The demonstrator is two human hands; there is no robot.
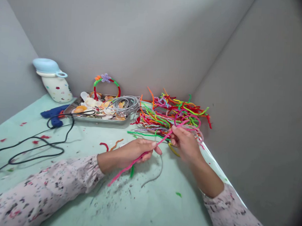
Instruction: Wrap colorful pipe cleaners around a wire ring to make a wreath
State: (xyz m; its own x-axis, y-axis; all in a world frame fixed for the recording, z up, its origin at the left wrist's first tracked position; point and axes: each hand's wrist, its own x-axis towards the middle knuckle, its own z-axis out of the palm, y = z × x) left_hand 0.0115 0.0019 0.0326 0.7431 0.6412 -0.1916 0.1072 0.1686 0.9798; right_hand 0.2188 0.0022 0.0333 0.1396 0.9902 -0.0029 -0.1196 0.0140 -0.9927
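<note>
A pink pipe cleaner (125, 169) stretches between my two hands above the table. My left hand (135, 151) pinches it near its middle, with one end hanging toward me. Farther up, the thumb and fingertips of my right hand (186, 142) are closed on the same strand, close to its far end. Just behind that hand lies a heap of pipe cleaners (163, 117) in many colours. Beneath my hands a grey wire (157, 176) curves over the table, and part of a green piece (132, 171) shows below my left hand.
A metal tray (102, 120) at the back holds shell-like pieces, a coil of grey wire (127, 104) and a flower-trimmed hoop (119, 89). Left of it are a blue glue gun (56, 116), a black cord (63, 149) and a white bottle (57, 88). Grey walls enclose the table (171, 208).
</note>
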